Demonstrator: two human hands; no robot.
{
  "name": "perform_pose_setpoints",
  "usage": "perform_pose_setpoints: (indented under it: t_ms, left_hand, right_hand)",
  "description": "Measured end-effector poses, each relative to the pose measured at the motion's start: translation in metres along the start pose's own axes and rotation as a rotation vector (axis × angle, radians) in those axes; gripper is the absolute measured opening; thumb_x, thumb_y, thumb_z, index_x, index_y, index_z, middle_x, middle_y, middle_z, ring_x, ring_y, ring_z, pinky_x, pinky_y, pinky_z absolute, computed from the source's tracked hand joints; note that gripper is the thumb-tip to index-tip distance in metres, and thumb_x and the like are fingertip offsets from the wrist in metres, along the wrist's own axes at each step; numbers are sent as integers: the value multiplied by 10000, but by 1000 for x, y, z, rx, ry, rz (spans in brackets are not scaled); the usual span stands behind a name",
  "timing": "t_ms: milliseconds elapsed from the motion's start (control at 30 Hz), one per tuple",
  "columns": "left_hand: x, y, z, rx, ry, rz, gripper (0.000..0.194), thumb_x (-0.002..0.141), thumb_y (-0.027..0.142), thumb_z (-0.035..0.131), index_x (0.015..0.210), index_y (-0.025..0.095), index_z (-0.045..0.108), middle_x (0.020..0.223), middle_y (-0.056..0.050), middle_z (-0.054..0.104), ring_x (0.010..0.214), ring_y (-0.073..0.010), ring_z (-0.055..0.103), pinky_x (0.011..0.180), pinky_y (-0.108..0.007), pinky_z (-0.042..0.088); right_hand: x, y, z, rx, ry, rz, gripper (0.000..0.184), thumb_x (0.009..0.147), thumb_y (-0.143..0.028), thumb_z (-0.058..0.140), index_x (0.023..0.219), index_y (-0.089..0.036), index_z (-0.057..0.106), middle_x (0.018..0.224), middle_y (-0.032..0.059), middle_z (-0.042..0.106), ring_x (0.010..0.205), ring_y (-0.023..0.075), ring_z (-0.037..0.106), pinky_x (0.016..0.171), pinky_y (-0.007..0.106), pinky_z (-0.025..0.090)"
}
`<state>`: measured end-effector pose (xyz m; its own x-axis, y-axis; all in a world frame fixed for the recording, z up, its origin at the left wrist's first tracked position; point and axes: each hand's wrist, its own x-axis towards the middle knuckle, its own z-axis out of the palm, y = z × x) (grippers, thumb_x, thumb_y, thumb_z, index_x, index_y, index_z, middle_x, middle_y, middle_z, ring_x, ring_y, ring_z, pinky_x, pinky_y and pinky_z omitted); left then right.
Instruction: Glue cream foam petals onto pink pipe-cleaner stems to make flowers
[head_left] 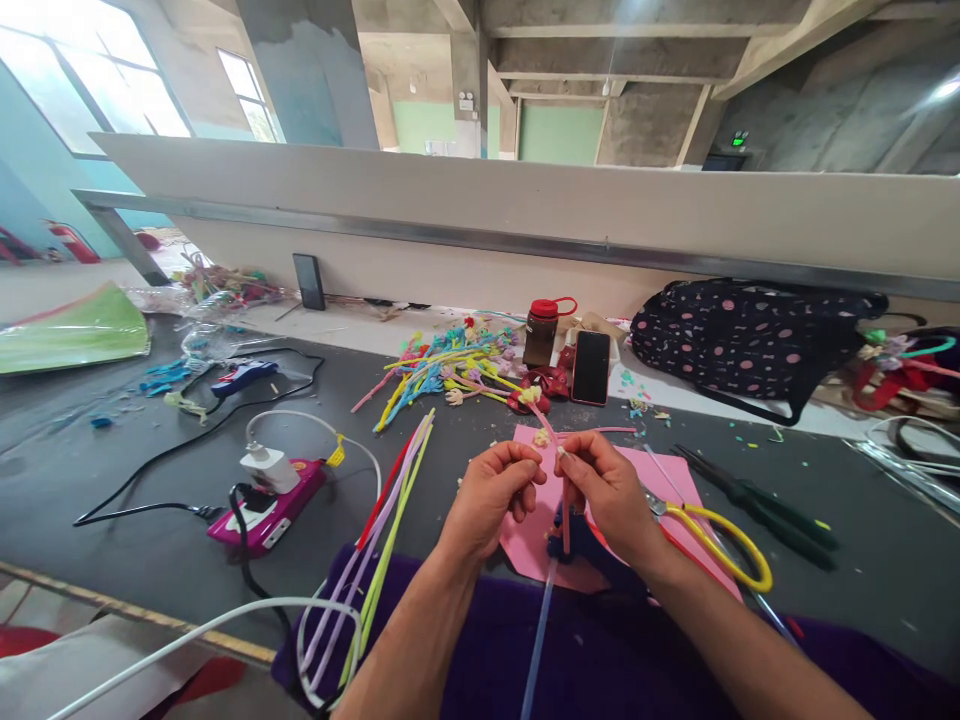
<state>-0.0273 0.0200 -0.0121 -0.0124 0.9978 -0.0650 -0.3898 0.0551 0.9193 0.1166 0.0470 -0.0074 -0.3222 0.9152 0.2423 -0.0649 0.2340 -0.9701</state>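
Note:
My right hand (606, 492) is closed in a pinch on a pink pipe cleaner (546, 424), which stands roughly upright with a small pale yellow flower shape (531, 395) at its top. Just left of the stem, my left hand (495, 495) has its thumb and fingertips pressed together; whatever they hold, if anything, is too small to tell. Beneath both hands lies a pink sheet (525, 545). On it, partly hidden, is a dark blue tool (559, 540) like a glue gun, with a translucent stick (541, 640) running toward me. Yellow-handled scissors (724, 545) rest beside my right wrist.
Long pipe cleaners (397, 510) lie left, beside a magenta power strip (262, 520) with cables. Behind are a flower pile (450, 370), a bottle (541, 335), a phone (591, 368) and a patterned bag (750, 345). Green-handled pliers (772, 515) lie right.

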Motion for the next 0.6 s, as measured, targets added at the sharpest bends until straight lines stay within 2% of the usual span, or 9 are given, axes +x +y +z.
perform_pose_setpoints:
  t_ms: [300, 400, 500, 600]
  left_hand:
    - [-2, 2, 1, -5, -14, -12, 133, 684, 207, 661, 650, 140, 551, 508, 45, 534, 344, -19, 400, 353, -143, 267]
    - [-1, 1, 0, -3, 27, 22, 215, 723, 312, 641, 630, 138, 555, 512, 36, 530, 354, -23, 403, 357, -155, 253]
    - [1, 0, 1, 27, 76, 64, 277, 753, 406, 601, 719, 132, 620, 592, 6, 586, 371, -25, 404, 352, -166, 234]
    - [2, -1, 3, 60, 63, 61, 284, 723, 413, 638, 694, 130, 633, 491, 38, 516, 362, -25, 363, 354, -168, 216]
  right_hand:
    - [-1, 3, 0, -2, -15, -4, 61, 850, -254, 502, 828, -197, 495, 672, -49, 525, 462, 65, 439, 434, 191, 367]
    - [-1, 5, 1, -12, -22, -11, 71, 848, -266, 505, 827, -199, 500, 655, -53, 517, 457, 67, 437, 428, 190, 364]
    - [-3, 6, 4, -23, -41, -9, 86, 847, -284, 505, 841, -199, 500, 668, -49, 519, 454, 68, 433, 416, 188, 359]
    - [-6, 8, 7, -70, -64, -16, 96, 851, -295, 496, 854, -200, 506, 653, -49, 503, 447, 73, 432, 408, 192, 360]
